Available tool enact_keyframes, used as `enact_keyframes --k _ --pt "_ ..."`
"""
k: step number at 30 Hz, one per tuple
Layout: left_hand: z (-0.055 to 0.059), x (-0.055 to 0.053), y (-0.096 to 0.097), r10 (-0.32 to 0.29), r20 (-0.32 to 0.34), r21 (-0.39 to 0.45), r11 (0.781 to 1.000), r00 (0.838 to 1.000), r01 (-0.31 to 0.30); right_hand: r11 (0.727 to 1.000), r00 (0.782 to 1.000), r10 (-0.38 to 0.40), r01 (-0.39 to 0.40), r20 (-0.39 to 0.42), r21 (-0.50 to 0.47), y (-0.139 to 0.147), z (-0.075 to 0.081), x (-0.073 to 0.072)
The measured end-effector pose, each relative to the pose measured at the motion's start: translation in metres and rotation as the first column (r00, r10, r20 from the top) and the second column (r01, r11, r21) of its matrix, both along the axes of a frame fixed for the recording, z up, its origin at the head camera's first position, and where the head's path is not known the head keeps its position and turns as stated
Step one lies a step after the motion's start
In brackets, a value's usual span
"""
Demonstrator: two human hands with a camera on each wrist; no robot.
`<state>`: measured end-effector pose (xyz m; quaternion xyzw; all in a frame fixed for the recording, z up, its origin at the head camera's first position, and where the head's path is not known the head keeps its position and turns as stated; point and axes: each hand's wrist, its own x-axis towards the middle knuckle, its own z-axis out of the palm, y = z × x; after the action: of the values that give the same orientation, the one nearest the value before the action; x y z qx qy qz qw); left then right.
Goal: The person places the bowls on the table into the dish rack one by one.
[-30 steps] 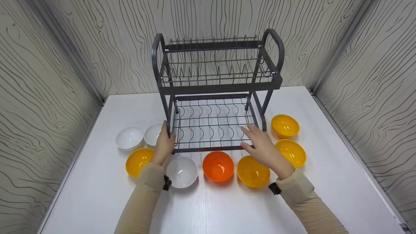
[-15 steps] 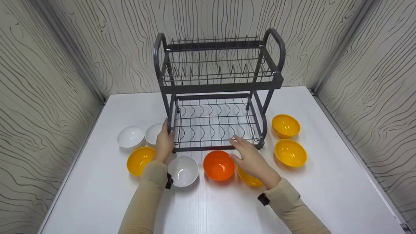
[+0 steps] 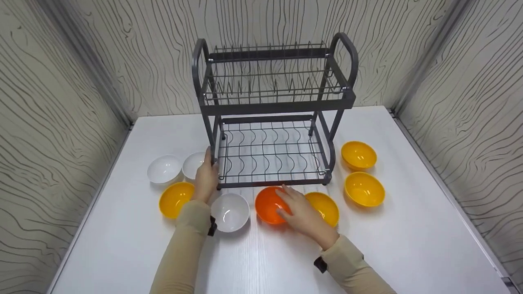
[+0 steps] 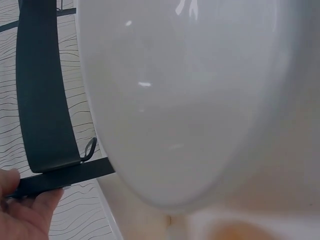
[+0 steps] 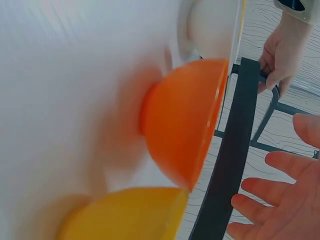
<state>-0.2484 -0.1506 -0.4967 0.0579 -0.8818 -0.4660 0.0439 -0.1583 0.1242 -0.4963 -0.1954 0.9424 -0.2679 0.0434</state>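
Note:
A dark two-tier dish rack (image 3: pixel 278 108) stands at the back of the table. My left hand (image 3: pixel 205 179) grips the lower left side post of its frame; in the left wrist view the fingers and thumb (image 4: pixel 9 181) wrap a dark bar. My right hand (image 3: pixel 301 212) hovers over the right part of an orange bowl (image 3: pixel 267 207), fingers spread and holding nothing. In the right wrist view, that hand (image 5: pixel 280 200) faces the rack's front bar (image 5: pixel 230 155) beside the orange bowl. A yellow bowl (image 3: pixel 327 206) is partly hidden under the right hand.
Left of the orange bowl sits a white bowl (image 3: pixel 231 212). Two more white bowls and a yellow bowl (image 3: pixel 175 200) cluster by the left arm. Two yellow bowls (image 3: pixel 364 189) stand right of the rack. Patterned walls (image 3: pixel 163 61) enclose the white table (image 3: pixel 261 261).
My right hand has left the rack's lower right side, moving left and toward me until over the orange bowl. My left hand keeps its grip on the rack.

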Motion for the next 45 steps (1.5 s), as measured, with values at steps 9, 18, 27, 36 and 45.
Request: enact_keyframes --k 9,18,27,36,45 --pt "0.002 0.001 0.001 0.005 -0.014 -0.024 1.000 1.000 -0.005 0.998 0.998 0.050 -0.049 -0.024 0.038 -0.008 -0.017 0.006" --pt "0.001 0.000 0.001 0.015 -0.032 -0.093 0.996 0.999 -0.018 0.989 0.992 0.108 -0.101 -0.061 0.110 -0.013 -0.027 0.010" --pt "0.002 0.000 0.002 0.009 0.000 -0.078 0.997 1.000 -0.009 0.975 0.985 0.154 -0.138 -0.080 0.175 -0.016 -0.035 0.012" --pt "0.001 0.000 0.001 0.006 -0.001 -0.067 0.998 1.000 -0.006 0.955 0.967 0.212 -0.173 -0.144 0.241 -0.017 -0.043 0.011" --pt "0.001 0.002 0.001 0.011 -0.018 -0.123 0.992 1.000 -0.013 0.948 0.929 0.246 -0.171 -0.276 0.270 -0.019 -0.054 0.010"
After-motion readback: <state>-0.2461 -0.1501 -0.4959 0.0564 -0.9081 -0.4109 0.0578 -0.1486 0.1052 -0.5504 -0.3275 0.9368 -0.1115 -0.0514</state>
